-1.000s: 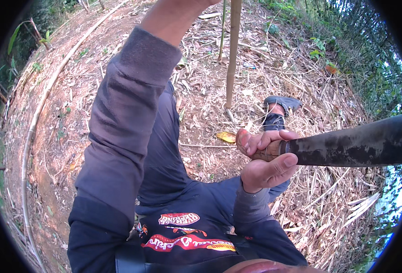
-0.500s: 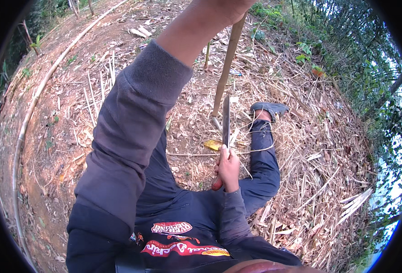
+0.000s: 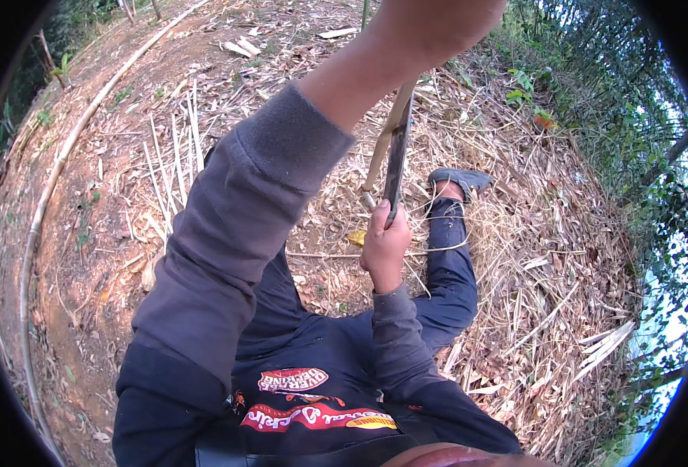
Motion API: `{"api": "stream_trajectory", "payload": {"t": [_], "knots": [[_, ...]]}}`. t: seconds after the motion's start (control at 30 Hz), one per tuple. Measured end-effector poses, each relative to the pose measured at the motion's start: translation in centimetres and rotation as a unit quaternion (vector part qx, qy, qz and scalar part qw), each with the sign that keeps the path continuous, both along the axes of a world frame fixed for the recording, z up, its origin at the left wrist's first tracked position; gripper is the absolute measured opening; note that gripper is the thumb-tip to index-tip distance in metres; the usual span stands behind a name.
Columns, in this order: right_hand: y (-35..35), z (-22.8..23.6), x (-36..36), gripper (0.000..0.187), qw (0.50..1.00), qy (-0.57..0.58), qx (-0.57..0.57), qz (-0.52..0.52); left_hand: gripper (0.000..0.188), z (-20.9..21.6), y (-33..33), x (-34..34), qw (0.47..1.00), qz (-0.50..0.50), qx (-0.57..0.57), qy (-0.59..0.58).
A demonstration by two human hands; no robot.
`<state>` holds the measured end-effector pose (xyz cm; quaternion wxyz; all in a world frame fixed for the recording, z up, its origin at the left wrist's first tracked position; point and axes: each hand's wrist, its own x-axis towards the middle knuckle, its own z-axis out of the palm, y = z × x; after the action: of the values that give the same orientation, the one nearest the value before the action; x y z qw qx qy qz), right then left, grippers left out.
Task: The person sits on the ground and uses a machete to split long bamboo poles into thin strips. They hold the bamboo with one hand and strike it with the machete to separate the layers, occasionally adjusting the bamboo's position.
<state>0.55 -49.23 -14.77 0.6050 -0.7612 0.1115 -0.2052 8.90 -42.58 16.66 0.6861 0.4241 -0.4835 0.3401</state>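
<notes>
My right hand [image 3: 386, 243] is closed around the handle of a machete, its dark blade [image 3: 397, 159] pointing up and away from me. Alongside that blade, on its left, runs a long pale bamboo strip [image 3: 383, 149], slanting down toward the ground; blade and strip overlap in the upper part, and whether they touch I cannot tell. High at the top edge, my left hand [image 3: 445, 29] is closed at the strip's upper end. Its fingers are mostly hidden or out of the picture.
My bent leg and shoe [image 3: 462, 184] lie right of the blade. A yellow leaf [image 3: 357, 237] rests between my legs. Split bamboo slivers [image 3: 176, 167] lie on the left, and a long bamboo pole [image 3: 70, 140] curves along the far left. Dry litter [image 3: 538, 226] covers the slope; bushes stand right.
My right hand has moved forward with the machete, bringing the blade up beside the strip and tilting it slightly rightward. My left hand has shifted to the right.
</notes>
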Motion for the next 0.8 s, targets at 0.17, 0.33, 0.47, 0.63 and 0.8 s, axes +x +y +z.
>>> {"api": "stream_trajectory", "payload": {"t": [0.17,0.33,0.47,0.63,0.8], "knots": [[2.4,2.2,-1.9,0.026,0.997,-0.045,-0.057,-0.018,0.047,0.5,2.5,1.0,1.000,-0.019,0.003,-0.002],[0.7,10.0,-6.7,0.036,0.964,-0.234,0.125,-0.002,0.047,0.2,1.1,2.0,0.997,-0.070,-0.014,0.001],[3.7,12.4,-6.2,0.053,0.855,-0.476,0.204,0.001,0.046,1.3,4.3,0.3,0.998,-0.058,0.018,0.020],[-1.9,-2.4,-0.5,0.031,0.983,-0.051,-0.178,-0.008,0.046,-1.3,1.0,-1.0,0.996,-0.075,0.035,-0.035],[0.2,-2.8,0.2,0.030,0.999,-0.022,-0.001,0.038,0.046,-1.0,2.0,0.5,0.999,-0.047,0.013,0.022]]}}
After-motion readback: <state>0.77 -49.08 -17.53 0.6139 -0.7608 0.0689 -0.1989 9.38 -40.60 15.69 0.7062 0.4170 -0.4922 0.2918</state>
